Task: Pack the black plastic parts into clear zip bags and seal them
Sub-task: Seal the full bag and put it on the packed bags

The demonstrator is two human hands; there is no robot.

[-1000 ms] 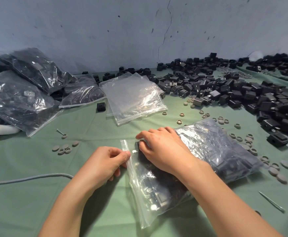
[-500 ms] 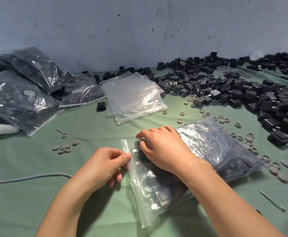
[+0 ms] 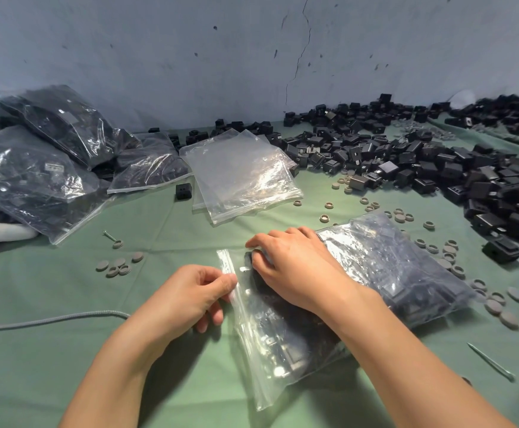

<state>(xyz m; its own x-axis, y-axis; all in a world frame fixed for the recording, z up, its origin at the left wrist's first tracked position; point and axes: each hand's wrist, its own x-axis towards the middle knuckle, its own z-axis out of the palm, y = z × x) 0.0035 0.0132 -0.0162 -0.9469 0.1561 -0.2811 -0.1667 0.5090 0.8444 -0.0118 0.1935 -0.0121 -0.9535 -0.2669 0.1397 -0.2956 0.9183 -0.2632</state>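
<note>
A clear zip bag [image 3: 390, 273] full of black plastic parts lies on the green cloth in front of me, its zip edge [image 3: 239, 304] pointing left. My left hand [image 3: 190, 295] pinches that zip strip between thumb and forefinger. Flat on the bag near its mouth lies my right hand [image 3: 295, 270], fingers bent slightly, pressing the parts down. Loose black parts [image 3: 437, 168] are heaped at the right and back. A stack of empty clear bags [image 3: 239, 174] lies beyond my hands.
Filled bags [image 3: 36, 174] are piled at the left. Grey rings and discs [image 3: 455, 261] are scattered over the cloth. A grey cable [image 3: 51, 319] runs in from the left, and a thin green pin [image 3: 489, 361] lies at the right. A blue wall stands behind.
My left hand has slid a little down along the zip strip toward me. The right hand stays on the bag.
</note>
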